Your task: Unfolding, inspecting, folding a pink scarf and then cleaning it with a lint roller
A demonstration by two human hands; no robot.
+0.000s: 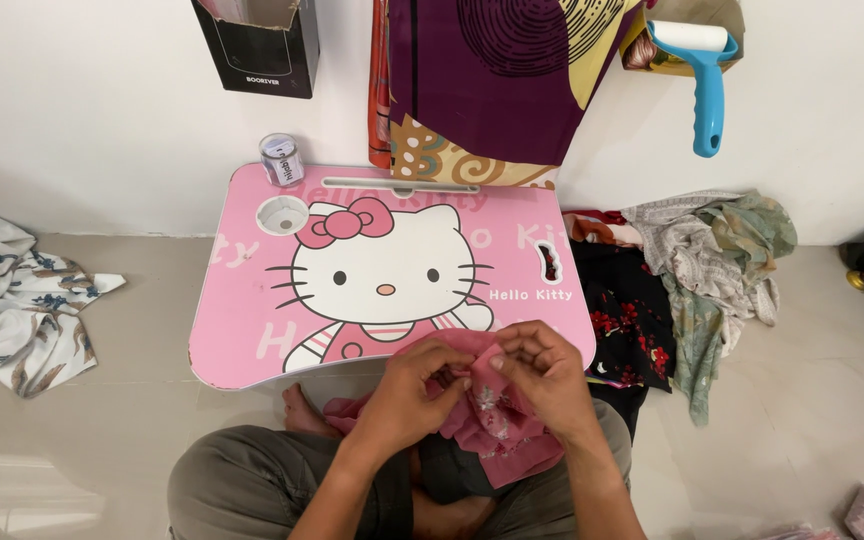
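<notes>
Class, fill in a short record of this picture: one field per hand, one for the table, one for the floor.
left hand: pinching the pink cloth
right hand: pinching the same cloth, close beside the left
lap table: pink, cartoon cat print, small clear jar at its back edge
floor: patterned clothes pile on the right, floral cloth on the left

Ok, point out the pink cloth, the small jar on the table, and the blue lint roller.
pink cloth (512, 440), head view, on the fold below the hands
small jar (281, 160), head view, its side
blue lint roller (709, 100), head view, its handle
</notes>
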